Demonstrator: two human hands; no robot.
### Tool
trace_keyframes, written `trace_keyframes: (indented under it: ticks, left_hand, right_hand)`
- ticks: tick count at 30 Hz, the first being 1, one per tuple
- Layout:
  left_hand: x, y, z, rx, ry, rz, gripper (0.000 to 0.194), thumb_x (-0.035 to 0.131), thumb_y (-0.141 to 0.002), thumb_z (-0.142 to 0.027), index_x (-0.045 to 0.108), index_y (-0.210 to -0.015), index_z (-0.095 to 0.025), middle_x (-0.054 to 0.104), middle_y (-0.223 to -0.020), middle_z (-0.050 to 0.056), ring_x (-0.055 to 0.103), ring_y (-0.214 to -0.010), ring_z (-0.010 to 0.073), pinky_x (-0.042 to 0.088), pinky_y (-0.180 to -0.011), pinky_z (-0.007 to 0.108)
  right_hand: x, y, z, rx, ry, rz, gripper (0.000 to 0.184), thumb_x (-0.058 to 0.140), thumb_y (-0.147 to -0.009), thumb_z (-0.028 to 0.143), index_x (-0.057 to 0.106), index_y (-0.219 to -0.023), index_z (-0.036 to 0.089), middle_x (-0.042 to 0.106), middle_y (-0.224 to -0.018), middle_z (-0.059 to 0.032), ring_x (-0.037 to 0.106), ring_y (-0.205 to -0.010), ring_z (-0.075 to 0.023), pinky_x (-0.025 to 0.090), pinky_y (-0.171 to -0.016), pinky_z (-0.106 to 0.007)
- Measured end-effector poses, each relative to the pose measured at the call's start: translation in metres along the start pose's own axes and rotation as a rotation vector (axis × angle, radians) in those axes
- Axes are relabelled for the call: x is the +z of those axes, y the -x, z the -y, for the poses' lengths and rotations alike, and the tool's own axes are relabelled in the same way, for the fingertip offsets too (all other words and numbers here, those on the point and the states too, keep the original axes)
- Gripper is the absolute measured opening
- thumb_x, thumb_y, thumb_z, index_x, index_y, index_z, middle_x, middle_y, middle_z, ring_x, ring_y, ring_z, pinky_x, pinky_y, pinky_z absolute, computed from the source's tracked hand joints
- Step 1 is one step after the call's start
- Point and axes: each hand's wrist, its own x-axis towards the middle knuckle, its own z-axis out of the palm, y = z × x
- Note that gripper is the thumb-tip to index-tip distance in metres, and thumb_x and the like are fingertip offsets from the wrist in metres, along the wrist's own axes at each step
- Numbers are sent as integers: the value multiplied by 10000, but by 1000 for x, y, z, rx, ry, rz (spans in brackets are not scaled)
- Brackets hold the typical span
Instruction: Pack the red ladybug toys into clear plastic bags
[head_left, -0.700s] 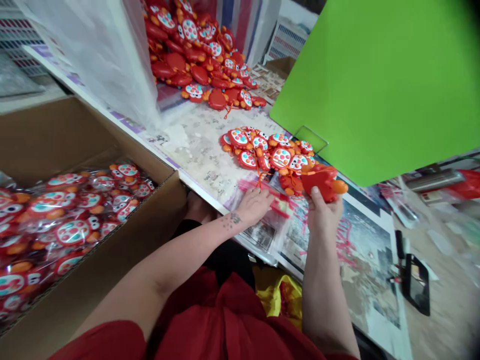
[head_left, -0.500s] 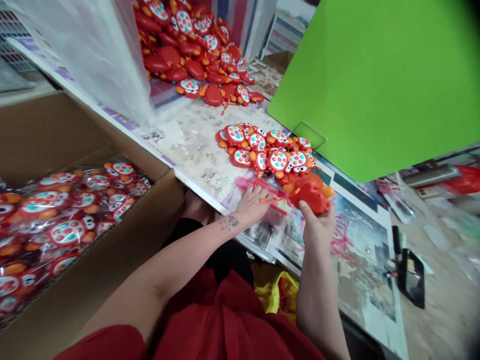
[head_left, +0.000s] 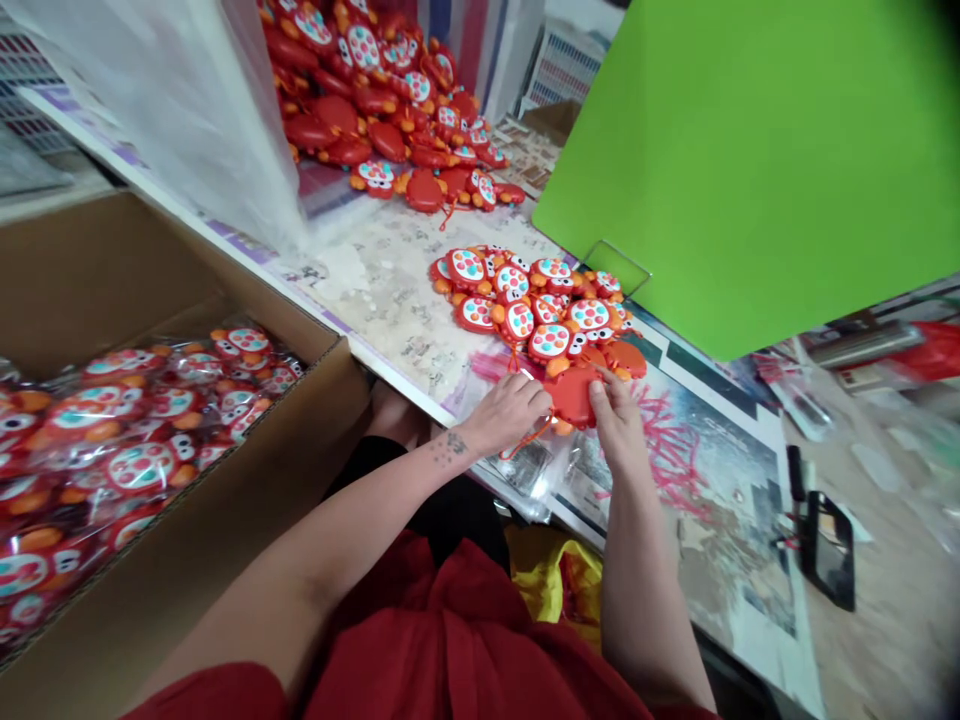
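A red crab-shaped toy (head_left: 574, 395) lies back side up on a stack of clear zip bags (head_left: 525, 455) at the table's near edge. My right hand (head_left: 613, 420) grips the toy from the right, fingers closed on it. My left hand (head_left: 508, 410) pinches the opening of the top bag beside the toy, with the toy's orange cord looping under it. Just beyond lies a small heap of the same toys (head_left: 529, 295), faces up with coloured dots.
A big pile of red toys (head_left: 382, 95) fills the far table next to a hanging plastic sheet (head_left: 187, 100). A cardboard box (head_left: 225, 480) at my left holds several bagged toys (head_left: 127, 440). A green board (head_left: 750, 160) stands right; a black device (head_left: 825, 550) lies nearby.
My right hand brought the red toy down from in front of the heap to the bag stack and turned it back side up. My left hand stayed on the bags.
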Motion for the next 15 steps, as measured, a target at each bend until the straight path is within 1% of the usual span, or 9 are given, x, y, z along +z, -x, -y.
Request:
trace_keyframes:
  ticks: [4,5,6,8,9,11,13,14,15]
  left_hand:
    - [-1,1,0,-39,35,-60,222,394,-1018,-208,602,-1057,-142,636,-1169,116,555,-1090,242,458,-952,390]
    - [0,0,1,-52,62,-65,218,399,-1019,-215,599,-1065,-143,632,-1207,119,554,-1125,242,459,-971,395]
    - [2,0,3,-68,96,-60,212,407,-1020,-226,597,-1067,-146,632,-1226,119,558,-1143,239,463,-984,396]
    - [7,-1,6,-118,171,-28,207,420,-1021,-249,590,-1077,-146,648,-1212,118,585,-1128,227,476,-985,388]
    - [10,-2,7,-147,202,-8,209,423,-1022,-256,585,-1091,-144,662,-1183,116,603,-1102,222,484,-976,381]
    - [16,-2,10,-187,241,21,217,425,-1022,-263,575,-1117,-139,682,-1125,111,627,-1064,219,493,-956,372]
    - [19,-2,11,-189,243,24,207,430,-1020,-270,573,-1103,-145,682,-1110,112,631,-1066,227,490,-952,379]
    - [19,-1,12,-178,239,24,194,434,-1017,-271,571,-1083,-150,678,-1106,112,632,-1066,232,488,-948,384]
    - [20,-1,12,-165,235,27,181,438,-1015,-270,568,-1066,-154,674,-1101,112,633,-1060,235,487,-946,390]
  right_hand:
    - [17,-11,6,-14,8,327,577,494,-877,708,718,-1145,249,735,-1139,-79,664,-1073,-272,482,-1028,-507]
    - [19,-12,9,-48,21,352,579,492,-875,713,724,-1131,249,738,-1122,-77,662,-1066,-271,476,-1032,-512]
    - [19,-11,15,-90,45,321,570,505,-871,708,728,-1117,245,736,-1106,-80,656,-1060,-274,468,-1033,-521]
    - [14,-2,32,-171,49,149,506,542,-878,657,725,-1092,237,728,-1038,-88,652,-1018,-276,469,-1010,-534]
    - [9,5,46,-208,5,36,456,549,-892,618,715,-1084,240,720,-989,-85,655,-986,-271,482,-985,-531]
    - [-4,28,84,-298,-235,-113,378,459,-950,556,671,-1090,275,683,-846,-48,672,-865,-242,534,-886,-494]
    - [-14,55,131,-390,-383,-148,315,467,-937,531,607,-1165,365,665,-864,-29,680,-890,-241,556,-857,-478]
    - [-16,67,155,-400,-388,-172,321,497,-917,527,575,-1209,418,669,-934,-31,679,-947,-244,562,-863,-470]
    - [-17,77,177,-382,-351,-146,351,531,-894,529,550,-1239,462,672,-1007,-34,675,-1004,-250,569,-869,-465]
